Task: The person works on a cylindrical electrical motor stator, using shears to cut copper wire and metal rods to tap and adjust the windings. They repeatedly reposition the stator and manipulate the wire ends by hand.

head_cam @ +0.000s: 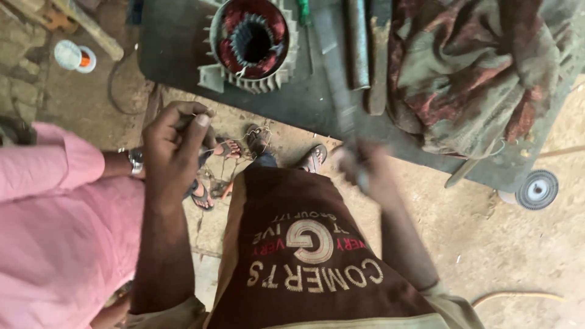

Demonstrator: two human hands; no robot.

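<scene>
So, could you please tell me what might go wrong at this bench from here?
The right hand is blurred, holding a long metal tool whose tip lies near the motor stator; a slip might nick its copper windings. A person in a pink shirt stands close beside the left hand and could get bumped. Feet in open sandals sit under the bench edge, exposed to falling tools.

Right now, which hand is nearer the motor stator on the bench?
Left. The left hand is just below the motor stator, off the bench edge. The blurred right hand is farther off, below and to its right.
</scene>
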